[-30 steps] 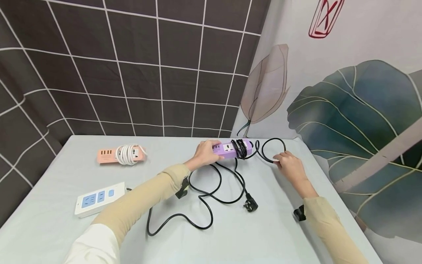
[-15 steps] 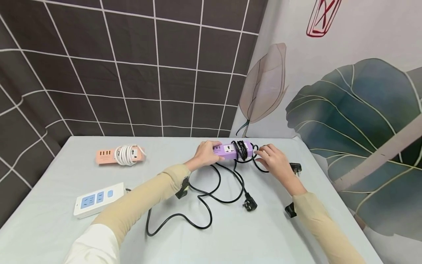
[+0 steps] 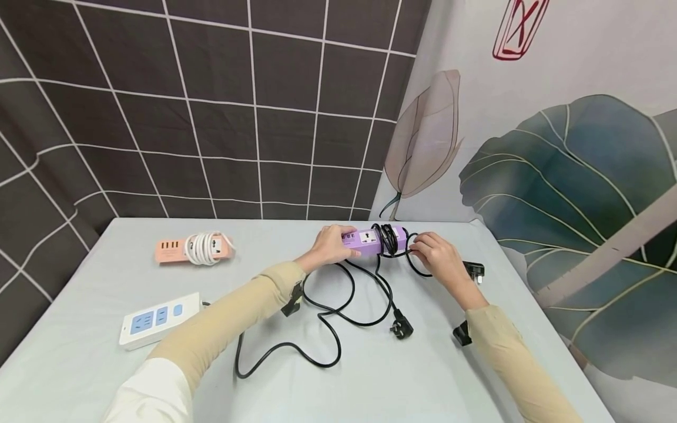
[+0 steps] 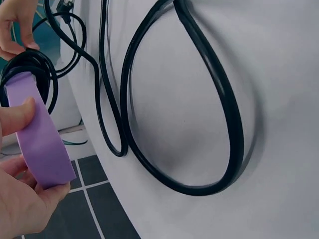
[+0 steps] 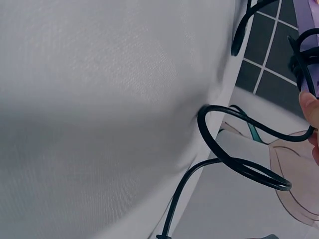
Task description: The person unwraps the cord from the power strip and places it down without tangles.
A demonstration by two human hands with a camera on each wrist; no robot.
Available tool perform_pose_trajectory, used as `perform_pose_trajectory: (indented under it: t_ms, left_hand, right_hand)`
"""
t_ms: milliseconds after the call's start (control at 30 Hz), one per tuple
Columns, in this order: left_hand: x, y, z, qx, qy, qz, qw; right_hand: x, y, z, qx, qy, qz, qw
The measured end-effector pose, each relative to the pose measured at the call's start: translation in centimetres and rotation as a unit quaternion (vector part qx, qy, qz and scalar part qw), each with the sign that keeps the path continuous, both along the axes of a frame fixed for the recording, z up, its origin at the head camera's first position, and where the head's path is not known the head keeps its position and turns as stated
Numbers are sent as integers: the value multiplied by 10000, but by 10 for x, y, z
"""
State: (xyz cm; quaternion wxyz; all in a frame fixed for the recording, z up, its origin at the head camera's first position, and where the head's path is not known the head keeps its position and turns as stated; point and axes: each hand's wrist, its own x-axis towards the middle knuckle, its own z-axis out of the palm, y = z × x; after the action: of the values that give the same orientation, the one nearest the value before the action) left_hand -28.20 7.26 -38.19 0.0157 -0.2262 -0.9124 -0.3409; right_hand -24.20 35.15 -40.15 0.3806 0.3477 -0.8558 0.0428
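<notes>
My left hand (image 3: 332, 245) grips the left part of a purple power strip (image 3: 367, 238), thumb on one side and fingers on the other in the left wrist view. Several turns of black cord (image 3: 388, 239) wrap the strip's right part. Close to that end, my right hand (image 3: 438, 257) pinches the same cord between thumb and fingers. In the right wrist view, a loose loop of cord (image 5: 244, 169) trails from these fingers. The cord's black plug (image 3: 474, 270) lies just right of my right hand, partly hidden by it.
On the left, an orange power strip (image 3: 171, 251) wrapped in white cord (image 3: 201, 248) lies behind a white strip with blue sockets (image 3: 158, 320). Another black cord (image 3: 301, 346) winds over the table (image 3: 449, 382), near a second black plug (image 3: 402, 325). A dark gridded backdrop (image 3: 211, 129) stands behind.
My right hand has moved left, from holding the cord out to the right to beside the strip's end. The plug at its right has come into view. My left hand stays on the strip.
</notes>
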Motion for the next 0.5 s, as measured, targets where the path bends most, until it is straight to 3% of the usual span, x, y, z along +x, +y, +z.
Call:
perform_pose_trajectory:
  t_ms: [367, 500]
  left_hand:
    - [-2, -3, 5, -657, 409, -499, 9957]
    - [0, -2, 5, -784, 510, -518, 9943]
  right_hand:
    - [1, -1, -1, 70, 12, -153, 9999]
    - [1, 0, -1, 154, 26, -131, 9998]
